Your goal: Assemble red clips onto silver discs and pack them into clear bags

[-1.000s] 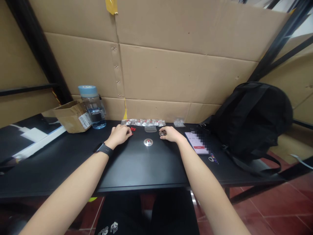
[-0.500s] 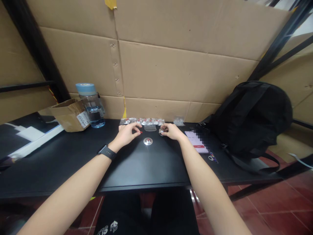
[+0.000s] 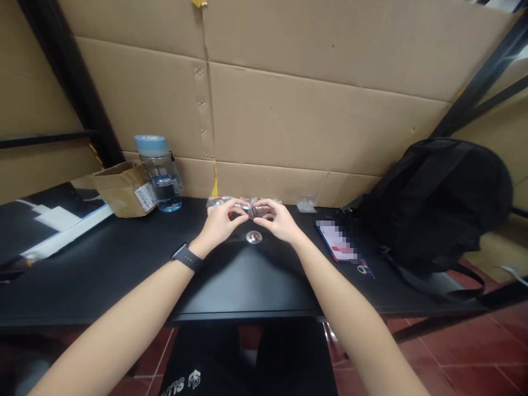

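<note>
"The held disc [image 3: 253,212]?"
"Metallic, tilted on edge, in the right hand [image 3: 279,221] near the back edge of the table [image 3: 247,286]; left hand [image 3: 220,223] narrowed beside it, grip unclear."
"Left along that edge?"
"A part-filled bottle [image 3: 165,187] beside a box [image 3: 121,191]."

On the bottle [image 3: 165,192] at the left of the frame, a word reads AQUA, with smaller print below (too blurred to read). White letters, apparently SLO, stand beside a logo on the dark trousers [image 3: 206,355] at the bottom. The label [image 3: 145,196] on the box [image 3: 115,193], left, is illegible.
</note>
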`<state>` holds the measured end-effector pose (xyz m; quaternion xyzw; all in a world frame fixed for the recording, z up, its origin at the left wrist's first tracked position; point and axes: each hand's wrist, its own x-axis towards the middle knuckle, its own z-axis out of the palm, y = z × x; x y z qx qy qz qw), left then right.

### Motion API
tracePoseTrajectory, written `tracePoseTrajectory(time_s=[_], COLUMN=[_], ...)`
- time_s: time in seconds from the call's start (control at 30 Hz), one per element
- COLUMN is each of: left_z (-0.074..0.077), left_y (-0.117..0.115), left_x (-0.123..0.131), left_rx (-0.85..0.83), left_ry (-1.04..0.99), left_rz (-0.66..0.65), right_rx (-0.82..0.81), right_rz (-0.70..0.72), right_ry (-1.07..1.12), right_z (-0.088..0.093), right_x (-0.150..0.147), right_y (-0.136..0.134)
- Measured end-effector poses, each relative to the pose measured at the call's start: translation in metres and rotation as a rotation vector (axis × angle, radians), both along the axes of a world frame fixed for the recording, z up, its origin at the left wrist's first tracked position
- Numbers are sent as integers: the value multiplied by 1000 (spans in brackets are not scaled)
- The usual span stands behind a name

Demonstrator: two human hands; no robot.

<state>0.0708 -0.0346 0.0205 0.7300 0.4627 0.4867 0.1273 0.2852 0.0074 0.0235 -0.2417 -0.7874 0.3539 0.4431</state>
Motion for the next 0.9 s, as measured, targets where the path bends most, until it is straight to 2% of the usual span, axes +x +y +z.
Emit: tracePoseTrajectory(time_s=[0.2,0.4,0.7,0.8,0.9], left_z=[5,9,5,6,8], left_y=[-5,-10,-7,-10,-14], left_x=[5,6,6,8,10], left_rx=[39,29,40,65,93], left_ry=[-54,25,-73,-27,77], left_rz=[4,11,-11,14,93], right_rx=[-14,-30,-60,-113,-202], right_rz=[42,12,40,43,65], right_ry=[29,47,82,130,158], right_z=[1,1,2,-1,-3], right_x=[-7,-11,-12,-15,-18], right_y=[-7,-11,-12,-13,-14])
